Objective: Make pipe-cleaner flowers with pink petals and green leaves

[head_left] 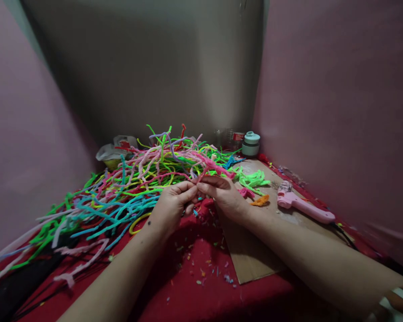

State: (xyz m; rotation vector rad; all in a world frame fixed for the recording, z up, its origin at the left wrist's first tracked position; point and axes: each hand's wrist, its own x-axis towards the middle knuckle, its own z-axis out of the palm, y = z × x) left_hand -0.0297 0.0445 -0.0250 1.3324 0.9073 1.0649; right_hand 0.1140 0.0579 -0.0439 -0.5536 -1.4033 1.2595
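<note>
My left hand (pixel 176 201) and my right hand (pixel 223 194) meet in the middle of the view, fingertips pinched together. Between them is a pink pipe cleaner (pixel 203 172), a thin length of which rises from the fingertips; its lower end is hidden by the fingers. Just behind the hands spreads a big tangled heap of pipe cleaners (pixel 144 167) in pink, green, yellow, blue and lilac. Beyond my right hand, bright green pipe cleaner pieces (pixel 253 178) lie on a cardboard sheet (pixel 251 257), with an orange piece (pixel 260 201) nearer the wrist.
A pink hot glue gun (pixel 305 209) rests on the cardboard at right, its cord trailing off. At the back stand a mint-lidded jar (pixel 250 143) and a plastic bag (pixel 109 153). Coloured scraps dot the red cloth (pixel 195 286). Pink walls (pixel 336 112) flank both sides.
</note>
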